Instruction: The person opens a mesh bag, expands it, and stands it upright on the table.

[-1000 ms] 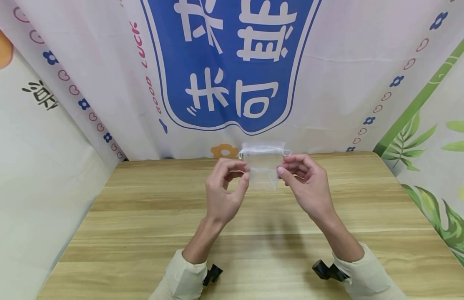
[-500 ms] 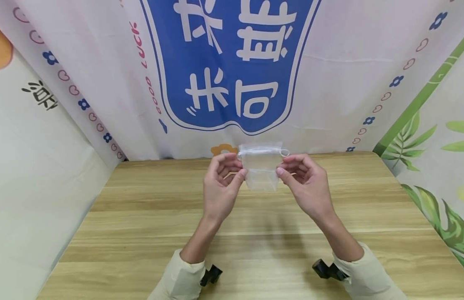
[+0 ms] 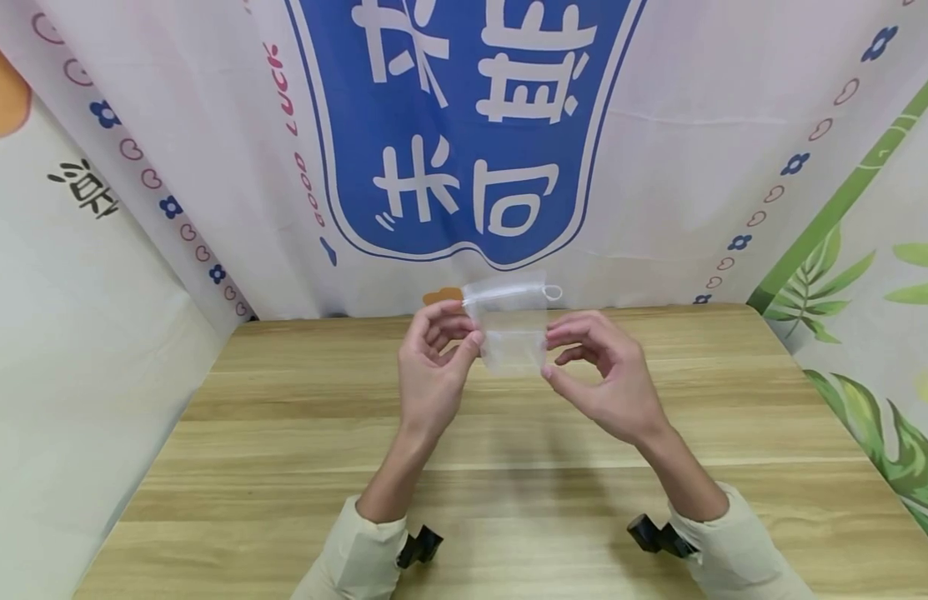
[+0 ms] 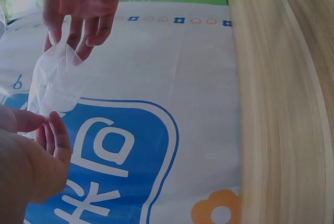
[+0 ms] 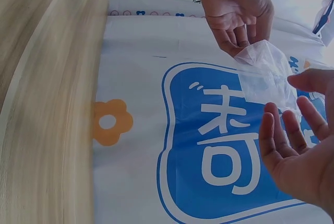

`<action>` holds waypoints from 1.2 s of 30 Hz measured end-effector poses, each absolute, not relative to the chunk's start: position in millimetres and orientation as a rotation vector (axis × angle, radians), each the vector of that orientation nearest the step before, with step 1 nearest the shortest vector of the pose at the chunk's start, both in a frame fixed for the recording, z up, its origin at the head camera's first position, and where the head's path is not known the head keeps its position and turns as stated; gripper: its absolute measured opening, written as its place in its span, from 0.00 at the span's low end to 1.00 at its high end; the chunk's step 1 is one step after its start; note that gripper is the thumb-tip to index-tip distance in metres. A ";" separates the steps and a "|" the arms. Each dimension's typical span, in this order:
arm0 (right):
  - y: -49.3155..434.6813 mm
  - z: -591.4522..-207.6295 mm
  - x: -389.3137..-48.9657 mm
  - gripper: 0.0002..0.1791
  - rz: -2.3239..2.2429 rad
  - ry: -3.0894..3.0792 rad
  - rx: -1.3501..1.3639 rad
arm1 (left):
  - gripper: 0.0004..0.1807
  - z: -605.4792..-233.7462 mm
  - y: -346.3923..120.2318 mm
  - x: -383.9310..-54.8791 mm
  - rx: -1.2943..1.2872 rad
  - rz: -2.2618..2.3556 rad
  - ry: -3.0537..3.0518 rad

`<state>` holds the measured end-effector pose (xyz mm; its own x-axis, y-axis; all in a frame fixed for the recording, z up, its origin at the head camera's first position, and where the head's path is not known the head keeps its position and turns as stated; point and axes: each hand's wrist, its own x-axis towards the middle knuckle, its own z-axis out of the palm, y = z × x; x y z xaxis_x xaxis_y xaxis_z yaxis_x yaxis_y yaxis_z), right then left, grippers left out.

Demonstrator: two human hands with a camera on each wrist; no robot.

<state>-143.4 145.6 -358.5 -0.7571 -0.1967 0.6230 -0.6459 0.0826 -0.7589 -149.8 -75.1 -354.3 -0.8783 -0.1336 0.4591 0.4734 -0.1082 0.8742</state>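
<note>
A small, sheer white drawstring bag [image 3: 511,318] is held up above the far side of the table, its gathered top uppermost. A white cord loop [image 3: 553,292] sticks out at its upper right. The left hand [image 3: 432,371] pinches the bag's left edge between thumb and fingers. At the right edge, the right hand [image 3: 612,379] has its thumb and fingers spread apart, the fingertips at or just beside the fabric. In the right wrist view, the right hand [image 5: 302,156] shows relaxed fingers with a gap to the thumb, near the bag [image 5: 266,75].
The wood-grain table [image 3: 298,467] ends against a hanging printed cloth [image 3: 659,183] with a blue panel. More printed cloth [image 3: 876,333] hangs at the right side. Black wrist mounts [image 3: 659,536] sit by both sleeves.
The bag and left hand have shifted left, and the bag now tilts a little. The right hand's thumb and fingers have parted from their pinch on the bag's right edge.
</note>
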 end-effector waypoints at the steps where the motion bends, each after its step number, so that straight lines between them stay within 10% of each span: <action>1: 145.5 -358.9 -143.6 0.21 1.702 -2.009 0.854 | 0.21 -354.0 -75.3 -149.9 -0.371 -2.040 -1.764; 36: 136.0 -364.2 -143.6 0.07 1.379 -1.895 0.564 | 0.22 -353.7 -73.6 -146.7 -0.508 -2.051 -1.786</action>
